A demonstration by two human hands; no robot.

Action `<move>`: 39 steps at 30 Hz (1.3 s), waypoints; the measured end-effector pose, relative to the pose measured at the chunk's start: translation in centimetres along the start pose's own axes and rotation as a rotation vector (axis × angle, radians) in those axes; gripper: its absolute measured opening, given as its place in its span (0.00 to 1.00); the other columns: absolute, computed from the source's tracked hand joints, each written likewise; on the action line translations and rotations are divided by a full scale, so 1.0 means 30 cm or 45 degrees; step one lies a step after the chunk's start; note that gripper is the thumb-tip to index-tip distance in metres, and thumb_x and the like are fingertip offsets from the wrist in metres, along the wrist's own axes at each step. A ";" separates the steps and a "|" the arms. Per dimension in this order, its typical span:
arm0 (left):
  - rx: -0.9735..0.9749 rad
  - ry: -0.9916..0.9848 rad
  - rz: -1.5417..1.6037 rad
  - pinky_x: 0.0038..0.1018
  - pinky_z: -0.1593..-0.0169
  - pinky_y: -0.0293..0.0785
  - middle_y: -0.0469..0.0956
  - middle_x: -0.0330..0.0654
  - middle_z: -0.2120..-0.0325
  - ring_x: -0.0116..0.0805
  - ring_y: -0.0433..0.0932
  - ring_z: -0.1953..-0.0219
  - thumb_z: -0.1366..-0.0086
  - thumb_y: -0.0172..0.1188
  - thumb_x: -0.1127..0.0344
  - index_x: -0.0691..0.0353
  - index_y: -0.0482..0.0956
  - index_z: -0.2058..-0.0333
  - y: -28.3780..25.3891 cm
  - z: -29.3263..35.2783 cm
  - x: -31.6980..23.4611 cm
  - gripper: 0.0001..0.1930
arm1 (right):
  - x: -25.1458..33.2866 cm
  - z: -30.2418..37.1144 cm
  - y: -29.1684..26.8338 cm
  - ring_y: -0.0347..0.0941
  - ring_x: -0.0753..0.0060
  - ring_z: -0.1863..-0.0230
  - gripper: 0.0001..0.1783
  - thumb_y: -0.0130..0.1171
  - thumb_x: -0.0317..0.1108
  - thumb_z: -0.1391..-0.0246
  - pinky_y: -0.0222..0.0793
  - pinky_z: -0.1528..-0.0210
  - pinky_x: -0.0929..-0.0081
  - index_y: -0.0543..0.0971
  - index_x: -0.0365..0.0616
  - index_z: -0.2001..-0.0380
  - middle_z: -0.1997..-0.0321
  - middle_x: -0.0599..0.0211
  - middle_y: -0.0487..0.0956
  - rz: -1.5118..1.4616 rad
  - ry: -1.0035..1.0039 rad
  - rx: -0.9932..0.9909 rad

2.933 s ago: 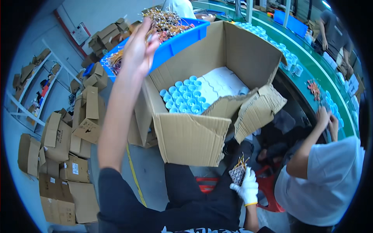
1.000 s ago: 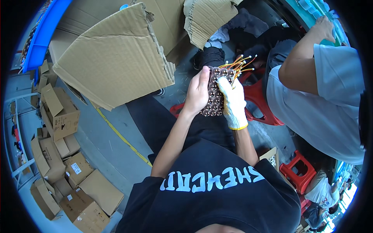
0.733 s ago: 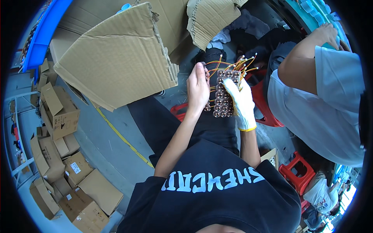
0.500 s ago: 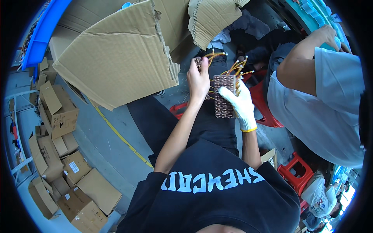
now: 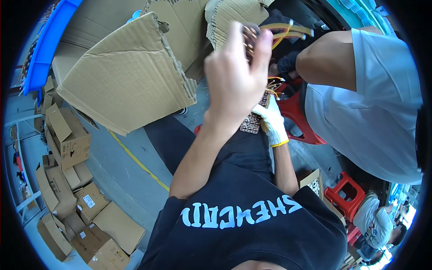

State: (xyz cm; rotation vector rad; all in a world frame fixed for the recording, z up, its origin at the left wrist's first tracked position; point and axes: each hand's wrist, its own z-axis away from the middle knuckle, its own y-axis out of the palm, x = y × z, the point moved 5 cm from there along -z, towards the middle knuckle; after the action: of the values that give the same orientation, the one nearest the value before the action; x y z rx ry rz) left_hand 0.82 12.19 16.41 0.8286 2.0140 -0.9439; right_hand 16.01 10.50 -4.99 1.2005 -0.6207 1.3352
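My left hand, bare, is raised close to the camera and slightly blurred. Between its thumb and fingers is a small brown studded piece, with a few yellow wires ending in white tips. Lower down, over my lap, my right hand in a white glove with a yellow cuff grips a brown panel made up of rows of small round cells. Red and yellow wires stick out at the panel's far end. My left hand hides part of that panel.
Torn cardboard stands ahead on the left, below a blue bin. Opened cartons pile up at far left. Close on my right sits a co-worker in a white shirt, near a red stool. Another red stool stands behind.
My left hand has risen toward the camera with the small brown piece, away from the panel. My right hand has shifted slightly left and still holds the panel, which is now tilted.
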 end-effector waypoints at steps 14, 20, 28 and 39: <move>0.091 -0.626 0.867 0.27 0.68 0.77 0.76 0.49 0.68 0.33 0.79 0.70 0.30 0.40 0.59 0.64 0.67 0.62 -0.167 0.153 0.146 0.13 | 0.039 -0.063 -0.025 0.74 0.46 0.56 0.44 0.65 0.65 0.63 0.70 0.56 0.59 0.70 0.36 0.53 0.56 0.48 0.76 1.650 -0.070 0.021; 0.097 -0.623 1.181 0.41 0.56 0.78 0.73 0.58 0.57 0.49 0.78 0.56 0.31 0.38 0.63 0.65 0.64 0.58 -0.205 0.227 0.142 0.12 | 0.013 -0.048 -0.058 0.76 0.48 0.60 0.46 0.63 0.68 0.65 0.71 0.59 0.58 0.71 0.36 0.57 0.63 0.50 0.77 1.556 -0.130 0.015; 0.031 -0.653 1.430 0.47 0.49 0.73 0.69 0.60 0.54 0.54 0.76 0.53 0.32 0.37 0.66 0.65 0.61 0.57 -0.201 0.272 0.168 0.11 | 0.151 -0.015 0.065 0.76 0.53 0.64 0.42 0.70 0.62 0.70 0.71 0.64 0.63 0.70 0.36 0.62 0.67 0.54 0.75 1.982 -0.356 -0.267; -0.041 -0.493 1.443 0.43 0.49 0.73 0.69 0.56 0.53 0.48 0.78 0.56 0.34 0.40 0.67 0.66 0.62 0.57 -0.159 0.307 0.099 0.10 | 0.356 0.179 0.337 0.74 0.74 0.65 0.26 0.67 0.30 0.57 0.71 0.69 0.78 0.71 0.35 0.54 0.58 0.61 0.77 -0.224 -0.332 0.260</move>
State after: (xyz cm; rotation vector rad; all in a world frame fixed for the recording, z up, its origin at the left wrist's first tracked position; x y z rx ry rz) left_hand -1.21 2.85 11.43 1.3931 0.9398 -0.3439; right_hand 10.22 8.01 9.35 1.5752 -0.5562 1.1218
